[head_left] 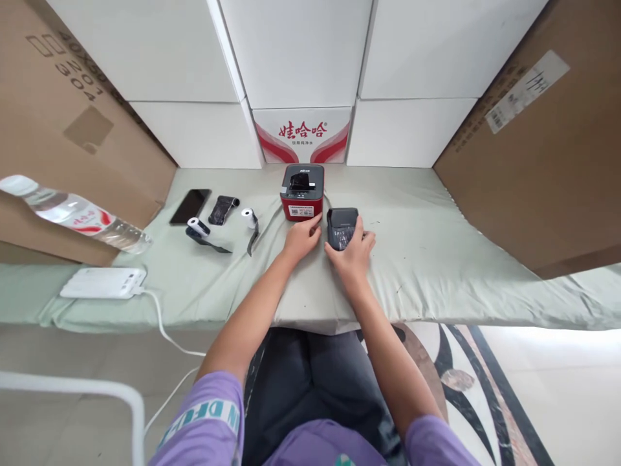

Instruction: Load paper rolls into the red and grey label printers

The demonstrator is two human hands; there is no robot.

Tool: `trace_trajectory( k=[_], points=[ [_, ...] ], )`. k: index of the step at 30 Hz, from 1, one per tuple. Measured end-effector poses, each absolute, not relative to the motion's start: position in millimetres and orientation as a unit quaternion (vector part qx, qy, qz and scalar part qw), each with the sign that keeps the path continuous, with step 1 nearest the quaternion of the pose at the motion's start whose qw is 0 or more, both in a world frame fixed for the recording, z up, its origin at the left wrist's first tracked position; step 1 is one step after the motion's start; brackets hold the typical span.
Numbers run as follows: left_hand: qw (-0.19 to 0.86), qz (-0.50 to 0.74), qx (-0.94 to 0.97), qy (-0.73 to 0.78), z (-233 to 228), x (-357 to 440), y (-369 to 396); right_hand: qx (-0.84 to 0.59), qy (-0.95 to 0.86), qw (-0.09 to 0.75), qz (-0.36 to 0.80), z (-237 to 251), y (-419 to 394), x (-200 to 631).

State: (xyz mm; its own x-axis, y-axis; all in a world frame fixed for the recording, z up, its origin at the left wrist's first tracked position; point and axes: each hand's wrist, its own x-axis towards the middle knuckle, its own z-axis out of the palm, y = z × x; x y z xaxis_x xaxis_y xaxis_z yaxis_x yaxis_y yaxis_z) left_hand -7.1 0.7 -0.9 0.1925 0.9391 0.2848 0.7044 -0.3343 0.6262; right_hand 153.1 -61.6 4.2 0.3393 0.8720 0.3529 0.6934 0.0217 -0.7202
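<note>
My right hand (356, 257) holds a small black portable printer (342, 223), its thumb at the near left corner and its fingers along the right side. Black wrinkled material covers the printer's near part. My left hand (301, 239) lies just left of it, fingers stretched out and apart. Its fingertips are at the lower front right corner of a red and black label printer (303, 191), whether touching I cannot tell. That printer stands upright against the back boxes, with a white label on its front and a black piece on its top.
Left on the cloth-covered surface (412, 259) lie a phone (191, 206), a black roll (224, 210) and two partly unrolled paper rolls, one (198, 226) beside another (248, 218). A power bank (103, 283) with cable and a water bottle (82, 217) are farther left. Cardboard boxes flank both sides.
</note>
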Motion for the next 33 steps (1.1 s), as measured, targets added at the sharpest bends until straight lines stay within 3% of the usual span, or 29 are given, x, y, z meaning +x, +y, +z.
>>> trace_trajectory(
  k=[9,16,19,33],
  points=[
    [0.209,0.383,0.751,0.496,-10.4,-10.7,-12.8,-0.693,-0.584,0.41,0.105,-5.4,-71.8,147.6],
    [0.204,0.357,0.771,0.486,-15.4,-8.9,-25.8,-0.591,-0.471,0.574,0.316,-8.5,-62.3,161.0],
    [0.183,0.332,0.778,0.501,-13.5,-6.6,-29.8,-0.568,-0.412,0.606,0.374,-6.3,-59.1,164.8],
    [0.135,0.273,0.792,0.53,-8.5,-1.4,-32.1,-0.588,-0.411,0.6,0.354,3.2,-57.2,170.0]
  ],
)
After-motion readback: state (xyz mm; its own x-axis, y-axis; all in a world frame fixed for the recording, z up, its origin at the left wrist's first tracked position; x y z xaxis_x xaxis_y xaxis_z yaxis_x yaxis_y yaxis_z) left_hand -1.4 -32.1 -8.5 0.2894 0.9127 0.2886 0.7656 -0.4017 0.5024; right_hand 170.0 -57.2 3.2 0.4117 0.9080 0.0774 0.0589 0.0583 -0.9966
